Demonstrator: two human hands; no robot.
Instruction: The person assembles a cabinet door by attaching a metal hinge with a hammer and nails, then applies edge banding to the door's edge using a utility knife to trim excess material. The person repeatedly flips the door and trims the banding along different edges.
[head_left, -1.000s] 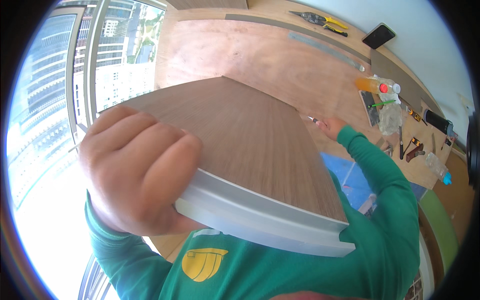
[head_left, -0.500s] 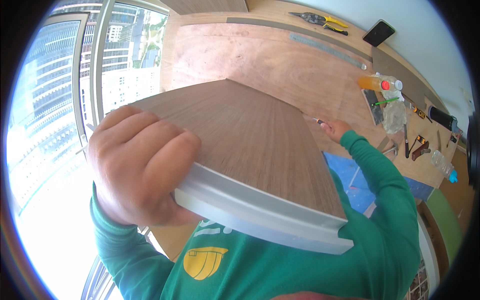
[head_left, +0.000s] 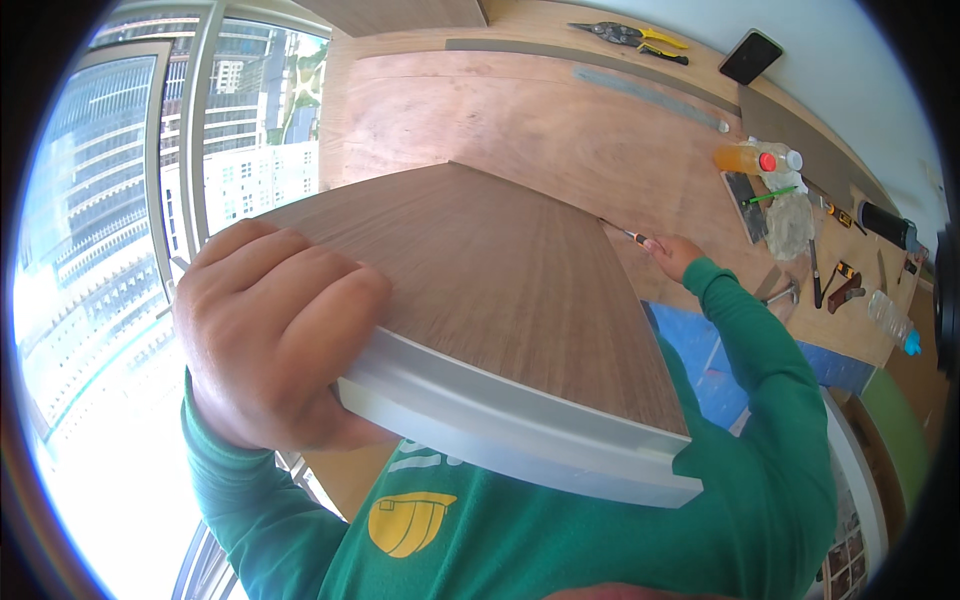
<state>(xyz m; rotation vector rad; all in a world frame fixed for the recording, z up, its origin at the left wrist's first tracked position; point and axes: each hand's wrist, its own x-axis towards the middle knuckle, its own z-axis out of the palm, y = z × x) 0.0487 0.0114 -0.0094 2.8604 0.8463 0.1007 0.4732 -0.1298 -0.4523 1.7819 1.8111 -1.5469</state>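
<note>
My left hand point(head_left: 285, 335) is wrapped round the near left edge of a brown wood-grain panel point(head_left: 490, 290), which is tilted up in front of my chest. A pale metal profile point(head_left: 520, 425) with a channel runs along the panel's near edge. Beyond the panel's right side, my right hand point(head_left: 677, 257) is closed on the handle of a slim screwdriver-like tool point(head_left: 637, 238). Its thin shaft reaches to the panel's far right corner. Whether the tip touches the panel cannot be made out.
Behind the panel lies a plywood work surface point(head_left: 520, 110) with a steel ruler point(head_left: 650, 98), yellow-handled snips point(head_left: 630, 36) and a phone point(head_left: 751, 58). Bottles point(head_left: 745, 159), a hammer point(head_left: 783, 292) and a small plane point(head_left: 846, 293) lie at the right. Tall windows point(head_left: 110, 200) stand at the left.
The panel and my left hand have shifted very slightly left in view. More of the tool's shaft now shows at the panel's corner. Both grips stay the same.
</note>
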